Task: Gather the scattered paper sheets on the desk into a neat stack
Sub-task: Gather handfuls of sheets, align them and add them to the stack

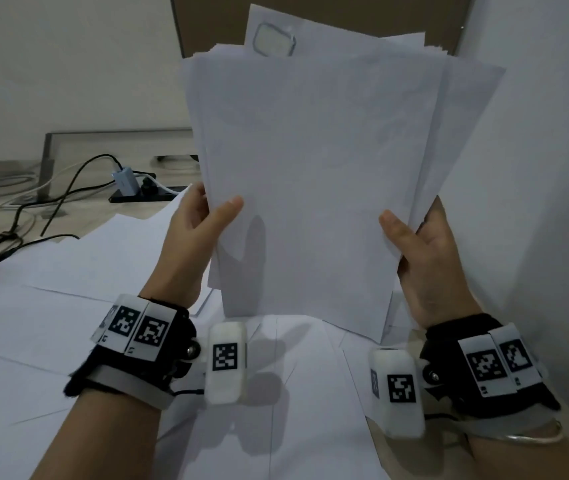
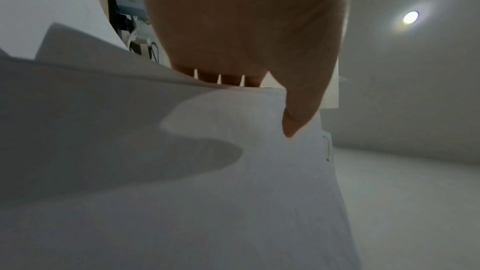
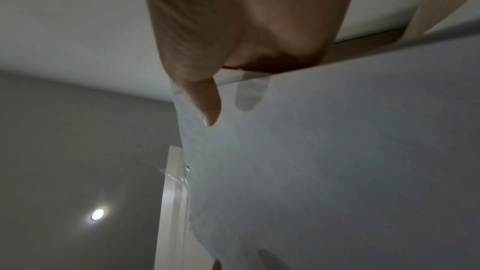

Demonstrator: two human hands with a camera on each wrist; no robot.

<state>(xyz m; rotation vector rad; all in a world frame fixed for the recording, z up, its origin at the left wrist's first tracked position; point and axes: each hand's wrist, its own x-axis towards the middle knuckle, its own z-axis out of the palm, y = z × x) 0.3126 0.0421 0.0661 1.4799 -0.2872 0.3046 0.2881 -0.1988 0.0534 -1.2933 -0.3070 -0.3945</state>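
Observation:
A loose bundle of white paper sheets (image 1: pixel 314 168) stands upright above the desk, its upper edges fanned and uneven. My left hand (image 1: pixel 200 226) grips the bundle's left edge, thumb on the front and fingers behind. My right hand (image 1: pixel 425 244) grips the right edge the same way. The left wrist view shows my left thumb (image 2: pixel 296 116) pressed on the sheets (image 2: pixel 233 171). In the right wrist view my right thumb (image 3: pixel 205 104) lies on the paper (image 3: pixel 337 151). More white sheets (image 1: pixel 68 323) lie spread flat across the desk under my wrists.
Dark and white cables (image 1: pixel 51 199) and a small blue adapter (image 1: pixel 124 180) sit at the back left of the desk. A white wall (image 1: pixel 553 168) stands close on the right. A brown board (image 1: pixel 345 12) rises behind the bundle.

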